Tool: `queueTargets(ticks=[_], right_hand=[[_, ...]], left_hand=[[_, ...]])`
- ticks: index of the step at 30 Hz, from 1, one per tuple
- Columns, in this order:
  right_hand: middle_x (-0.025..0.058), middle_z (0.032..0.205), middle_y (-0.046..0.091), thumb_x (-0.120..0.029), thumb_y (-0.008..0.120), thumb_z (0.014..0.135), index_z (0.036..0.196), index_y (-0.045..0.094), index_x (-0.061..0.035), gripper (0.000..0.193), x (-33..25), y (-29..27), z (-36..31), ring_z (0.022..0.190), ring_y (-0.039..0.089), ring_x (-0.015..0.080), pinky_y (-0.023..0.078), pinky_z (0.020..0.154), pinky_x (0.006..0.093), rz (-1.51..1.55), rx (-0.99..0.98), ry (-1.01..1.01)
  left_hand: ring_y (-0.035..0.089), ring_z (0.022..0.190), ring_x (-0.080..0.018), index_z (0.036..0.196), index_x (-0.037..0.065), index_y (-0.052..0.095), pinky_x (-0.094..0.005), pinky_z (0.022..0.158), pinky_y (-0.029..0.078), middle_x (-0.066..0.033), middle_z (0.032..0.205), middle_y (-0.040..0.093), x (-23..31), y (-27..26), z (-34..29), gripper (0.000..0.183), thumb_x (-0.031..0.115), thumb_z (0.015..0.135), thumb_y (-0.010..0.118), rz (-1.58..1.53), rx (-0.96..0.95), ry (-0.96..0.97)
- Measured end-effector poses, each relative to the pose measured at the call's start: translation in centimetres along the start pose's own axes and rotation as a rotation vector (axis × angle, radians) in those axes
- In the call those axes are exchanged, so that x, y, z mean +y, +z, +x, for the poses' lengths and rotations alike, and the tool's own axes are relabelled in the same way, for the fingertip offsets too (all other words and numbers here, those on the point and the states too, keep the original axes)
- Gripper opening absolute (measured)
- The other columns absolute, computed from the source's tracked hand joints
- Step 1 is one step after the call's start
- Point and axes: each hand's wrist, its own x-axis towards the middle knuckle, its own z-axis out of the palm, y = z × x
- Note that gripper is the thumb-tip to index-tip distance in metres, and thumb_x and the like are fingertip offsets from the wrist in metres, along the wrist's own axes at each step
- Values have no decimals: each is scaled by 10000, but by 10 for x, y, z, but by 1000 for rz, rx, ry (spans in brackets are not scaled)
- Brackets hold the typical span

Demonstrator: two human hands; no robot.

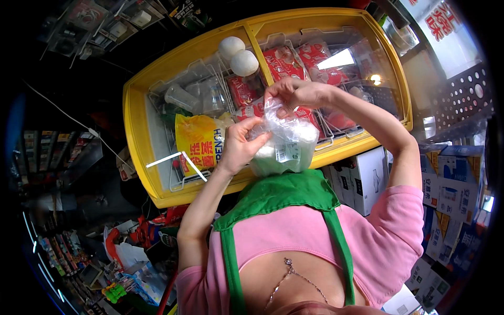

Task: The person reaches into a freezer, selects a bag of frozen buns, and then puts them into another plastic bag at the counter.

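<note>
A clear plastic bag (286, 149) with a barcode label and white rounded contents rests at the freezer's near edge, against my green apron. My right hand (296, 97) pinches the gathered top of this bag, fingers bent down into the film. On the bag's left side, my left hand (241, 144) grips the plastic between thumb and curled fingers. Just beyond, two white balls (238, 55) sit together on the freezer's glass top, close to the yellow middle bar. What exactly the bag holds is blurred by the crinkled film.
Below me stands a yellow-framed chest freezer (137, 157) with red packages (283, 63) and a yellow bag (197, 142) under its glass. White cartons (370, 181) stand at its near right side, stacked boxes (451, 184) farther right. A white cable (63, 113) hangs at left.
</note>
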Motion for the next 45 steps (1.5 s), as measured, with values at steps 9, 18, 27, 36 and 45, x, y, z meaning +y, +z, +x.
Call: queueTargets(ticks=[9, 18, 27, 36, 45], right_hand=[[75, 1067, 601, -56, 771, 676, 1155, 588, -70, 513, -58, 54, -28, 959, 582, 241, 490, 816, 371, -915, 620, -604], [91, 1030, 603, -195, 766, 643, 1068, 623, -33, 477, -9, 79, -30, 944, 575, 280, 498, 768, 373, -1357, 575, -520], [154, 836, 646, -108, 732, 656, 927, 655, -26, 293, -20, 64, -16, 851, 623, 339, 491, 751, 419, -1254, 316, -346], [165, 700, 624, -140, 687, 713, 833, 675, -43, 154, -16, 50, 1, 725, 619, 363, 484, 650, 439, -1097, 274, -320], [144, 1031, 670, -288, 783, 768, 1139, 587, -19, 498, -36, 68, -25, 867, 673, 236, 525, 758, 355, -697, 344, -228]], left_hand=[[602, 745, -47, 961, -7, 663, -233, 667, 485, -23, 807, 690, -14, 3, -4, 182, 53, 794, 698, 9, 187, 7], [580, 733, -36, 963, 4, 664, -238, 656, 480, -11, 784, 671, -7, 5, -6, 153, 22, 812, 644, 19, 178, -13], [621, 729, -99, 961, 4, 653, -266, 666, 496, -55, 825, 690, -7, 12, -9, 179, 26, 784, 670, 106, 253, -15], [610, 1023, -159, 1234, 4, 506, -290, 893, 485, -89, 1117, 634, 5, 4, -14, 506, 28, 779, 727, 115, 180, 88], [598, 832, -57, 1011, 9, 630, -243, 737, 498, -16, 892, 676, 1, 14, -20, 220, -6, 797, 677, 65, 274, -48]])
